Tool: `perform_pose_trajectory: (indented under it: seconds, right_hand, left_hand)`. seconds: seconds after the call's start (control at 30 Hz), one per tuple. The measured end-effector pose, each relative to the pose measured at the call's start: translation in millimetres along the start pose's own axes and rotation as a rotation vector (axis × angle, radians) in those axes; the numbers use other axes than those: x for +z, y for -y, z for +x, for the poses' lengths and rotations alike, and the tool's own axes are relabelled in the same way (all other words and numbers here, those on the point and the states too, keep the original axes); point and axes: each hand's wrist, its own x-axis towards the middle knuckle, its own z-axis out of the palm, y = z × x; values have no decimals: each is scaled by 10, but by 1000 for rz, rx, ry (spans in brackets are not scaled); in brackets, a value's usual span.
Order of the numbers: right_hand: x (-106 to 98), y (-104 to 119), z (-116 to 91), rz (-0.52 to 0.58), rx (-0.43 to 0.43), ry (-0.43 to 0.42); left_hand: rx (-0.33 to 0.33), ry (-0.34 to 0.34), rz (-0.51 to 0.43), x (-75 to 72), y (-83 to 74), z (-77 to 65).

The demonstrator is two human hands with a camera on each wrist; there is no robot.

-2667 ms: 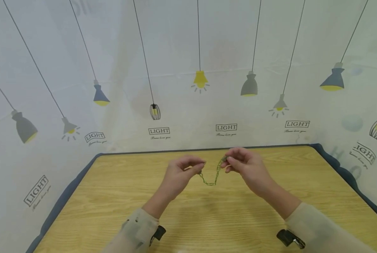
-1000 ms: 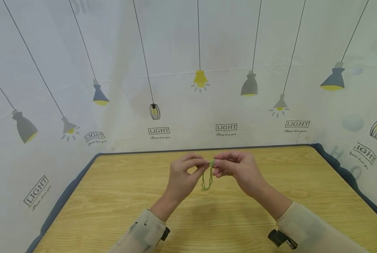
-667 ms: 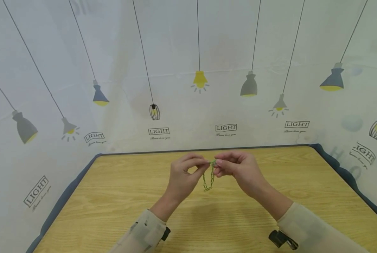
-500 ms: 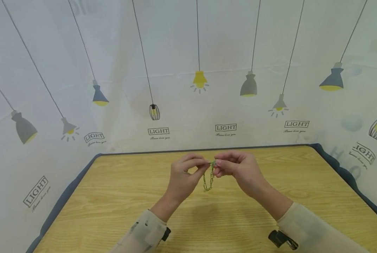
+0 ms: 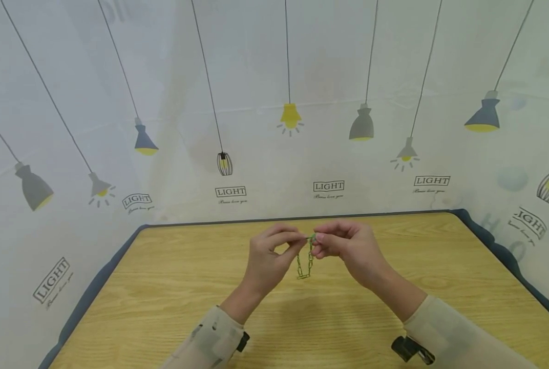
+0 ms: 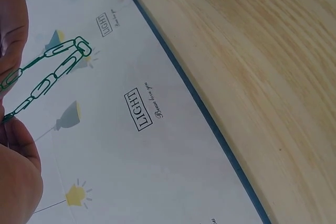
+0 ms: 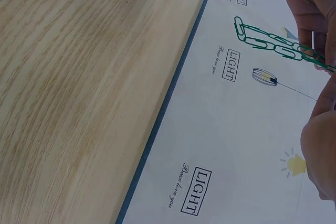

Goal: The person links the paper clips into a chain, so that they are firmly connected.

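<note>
Several green paper clips, linked end to end as a paper clip chain [image 5: 303, 277], hang in a narrow U above the table. My left hand [image 5: 267, 253] pinches one end between thumb and index finger. At the other end, my right hand [image 5: 355, 251] grips a clip with thumb and fingers. Both sets of fingertips are close together, and they partly hide the clips they hold. The left wrist view shows the chain's [image 6: 83, 45] separate clips looping out from the fingers. Likewise, the chain [image 7: 240, 29] stretches out from both hands in the right wrist view.
Below the hands lies a wood-grain table [image 5: 164, 297] with a dark blue edge [image 5: 237, 221]. A pale sheet [image 5: 256, 66] printed with hanging lamps and "LIGHT" labels surrounds its back and sides. Black wrist mounts [image 5: 410, 349] sit at the sleeves.
Since the oldest frame, both hands have come together, and the chain that sagged between them now hangs as a narrow loop. During the last second the hands have barely moved.
</note>
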Motion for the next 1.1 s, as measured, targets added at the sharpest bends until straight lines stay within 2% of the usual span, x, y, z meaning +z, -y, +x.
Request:
perform_pose_trajectory:
  seconds: [0.4, 0.6, 0.93, 1.1]
  right_hand:
    - [46, -45, -7, 125, -83, 68]
    - [42, -35, -13, 91, -65, 51]
    - [25, -31, -29, 51, -39, 62]
    - [39, -31, -38, -64, -21, 24]
  left_hand:
    - [43, -31, 4, 22, -37, 4]
    - [47, -35, 14, 25, -51, 20]
    - [11, -16, 5, 35, -34, 13]
    - [7, -6, 20, 41, -55, 19]
